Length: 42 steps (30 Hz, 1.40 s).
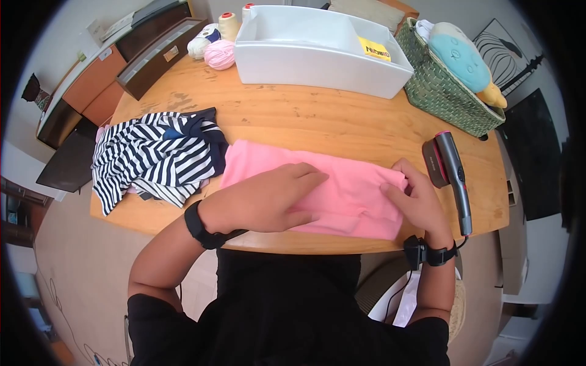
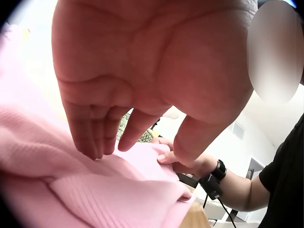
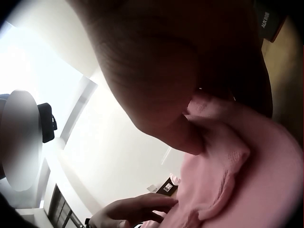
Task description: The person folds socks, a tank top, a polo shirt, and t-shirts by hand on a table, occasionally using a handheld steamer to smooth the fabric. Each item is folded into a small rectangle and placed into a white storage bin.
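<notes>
A folded pink cloth lies near the table's front edge, somewhat wrinkled. My left hand rests on its left and middle part, fingers nearly straight and thumb spread; in the left wrist view the palm hangs above the fabric with fingertips touching it. At the cloth's right end my right hand pinches the edge, thumb on top and fingers at the far side. The right wrist view shows that thumb against the pink fabric.
Striped clothing lies left of the pink cloth. A handheld steamer-like device is on the right. Along the back stand a white bin, a green basket with plush toys, pink yarn and a brown box.
</notes>
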Motion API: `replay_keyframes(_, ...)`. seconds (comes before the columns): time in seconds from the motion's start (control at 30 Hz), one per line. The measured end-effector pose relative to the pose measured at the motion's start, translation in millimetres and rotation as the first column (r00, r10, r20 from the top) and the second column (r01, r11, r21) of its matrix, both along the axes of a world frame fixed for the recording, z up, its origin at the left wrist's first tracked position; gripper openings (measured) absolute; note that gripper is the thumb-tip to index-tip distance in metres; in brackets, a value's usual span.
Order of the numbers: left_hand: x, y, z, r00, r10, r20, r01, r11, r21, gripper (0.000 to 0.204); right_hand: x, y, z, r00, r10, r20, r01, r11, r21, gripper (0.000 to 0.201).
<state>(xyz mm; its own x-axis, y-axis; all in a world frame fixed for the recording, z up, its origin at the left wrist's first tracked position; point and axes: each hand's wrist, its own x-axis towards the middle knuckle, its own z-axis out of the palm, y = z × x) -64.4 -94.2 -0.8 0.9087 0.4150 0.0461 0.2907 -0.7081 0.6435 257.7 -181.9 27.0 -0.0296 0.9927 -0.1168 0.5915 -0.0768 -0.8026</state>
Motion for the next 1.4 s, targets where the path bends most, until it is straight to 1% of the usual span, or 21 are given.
replay_keyframes(0.03, 1.0, 0.9, -0.3, 1.0, 0.0, 0.001, 0.0, 1.0, 0.001, 0.068, -1.1, -0.6, 1.2, 1.0, 0.0, 0.001, 0.0, 1.0, 0.001, 0.02)
replay_keyframes(0.1, 2.9, 2.6, -3.5, 0.999, -0.037, -0.009, 0.035, 0.986, -0.164, 0.072, -3.1, -1.5, 4.0, 0.942, 0.042, -0.334, -0.024, 0.998, 0.056, 0.018)
replay_keyframes(0.23, -0.1, 12.6, -11.2, 0.979, -0.065, 0.195, 0.144, 0.894, -0.425, 0.07, -37.7, 11.7, 20.3, 0.902, 0.119, -0.415, -0.085, 0.991, 0.101, 0.026)
replay_keyframes(0.3, -10.1, 13.9, 1.3, 0.962, 0.152, 0.225, 0.091, 0.599, -0.795, 0.069, -62.8, 21.8, 16.9, 0.866, 0.148, -0.477, -0.064, 0.98, 0.188, 0.033)
replay_keyframes(0.33, -17.9, 18.3, 2.1, 0.962, 0.157, 0.224, 0.087, 0.6, -0.795, 0.069, -73.9, 27.7, 13.5, 0.865, 0.153, -0.478, -0.069, 0.98, 0.188, 0.033)
replay_keyframes(0.4, -36.4, 25.8, 1.5, 0.955, 0.232, 0.187, 0.06, 0.464, -0.884, 0.066, -95.3, 38.0, 4.6, 0.762, 0.164, -0.626, -0.101, 0.986, 0.136, 0.047)
replay_keyframes(0.43, -39.2, 23.1, -4.0, 0.894, 0.421, 0.15, -0.031, 0.393, -0.919, 0.065, -105.5, 39.8, 1.7, 0.757, 0.17, -0.631, -0.108, 0.985, 0.135, 0.047)
replay_keyframes(0.5, -47.1, 21.4, -3.4, 0.862, 0.481, 0.162, -0.049, 0.396, -0.917, 0.066, -122.3, 43.1, -3.1, 0.57, 0.121, -0.813, -0.2, 0.98, 0.005, 0.062)
replay_keyframes(0.53, -48.0, 19.7, 1.0, 0.829, 0.529, 0.183, -0.055, 0.401, -0.914, 0.066, -126.7, 43.5, -8.8, 0.566, 0.125, -0.815, -0.209, 0.978, 0.005, 0.062)
replay_keyframes(0.57, -42.9, 17.7, 5.8, 0.815, 0.548, 0.188, -0.147, 0.509, -0.848, 0.053, -130.3, 42.3, -17.3, 0.602, 0.227, -0.766, -0.258, 0.963, 0.083, 0.065)
replay_keyframes(0.6, -47.4, 19.3, 2.0, 0.812, 0.553, 0.186, -0.15, 0.507, -0.849, 0.053, -132.7, 40.3, -23.5, 0.631, 0.324, -0.705, -0.308, 0.939, 0.156, 0.068)
replay_keyframes(0.63, -51.8, 21.6, -2.5, 0.844, 0.515, 0.15, -0.266, 0.644, -0.717, 0.052, -133.9, 37.5, -26.9, 0.631, 0.326, -0.705, -0.311, 0.938, 0.155, 0.068)
replay_keyframes(0.67, -53.6, 22.8, -4.6, 0.87, 0.482, 0.103, -0.355, 0.758, -0.547, 0.057, -134.4, 34.2, -29.7, 0.733, 0.436, -0.522, -0.347, 0.9, 0.264, 0.067)
replay_keyframes(0.7, -54.8, 22.7, -4.3, 0.871, 0.481, 0.104, -0.353, 0.758, -0.548, 0.057, -134.3, 32.3, -31.1, 0.803, 0.51, -0.309, -0.399, 0.845, 0.357, 0.066)
replay_keyframes(0.77, -52.5, 19.3, 10.4, 0.83, 0.558, 0.014, -0.489, 0.738, -0.465, 0.061, -131.6, 28.9, -20.8, 0.817, 0.553, -0.165, -0.47, 0.804, 0.364, 0.066)
replay_keyframes(0.87, -55.7, 27.6, 8.4, 0.814, 0.576, 0.078, -0.446, 0.706, -0.55, 0.06, -130.0, 24.8, -15.2, 0.789, 0.611, 0.071, -0.593, 0.726, 0.348, 0.063)
replay_keyframes(0.93, -54.5, 30.5, 12.9, 0.813, 0.58, 0.05, -0.492, 0.731, -0.473, 0.061, -130.7, 25.8, -20.2, 0.758, 0.632, 0.163, -0.645, 0.687, 0.335, 0.06)
replay_keyframes(1.0, -54.3, 31.9, 15.0, 0.804, 0.585, -0.107, -0.594, 0.777, -0.209, 0.064, -131.3, 31.0, -34.5, 0.644, 0.606, 0.467, -0.764, 0.543, 0.349, 0.061)
replay_keyframes(1.1, -59.7, 29.6, -9.7, 0.866, 0.492, 0.089, -0.491, 0.87, -0.033, 0.067, -133.0, 25.3, -30.5, 0.57, 0.613, 0.548, -0.814, 0.513, 0.272, 0.065)
replay_keyframes(1.2, -59.4, 24.9, -2.4, 0.865, 0.495, 0.08, -0.501, 0.856, 0.128, 0.069, -125.2, 35.3, -24.9, 0.603, 0.666, 0.44, -0.796, 0.541, 0.272, 0.067)
replay_keyframes(1.4, -61.1, 32.2, -2.9, 0.845, 0.532, -0.051, -0.53, 0.847, 0.043, 0.075, -104.4, 52.1, -33.6, 0.649, 0.447, 0.616, -0.717, 0.63, 0.299, 0.071)
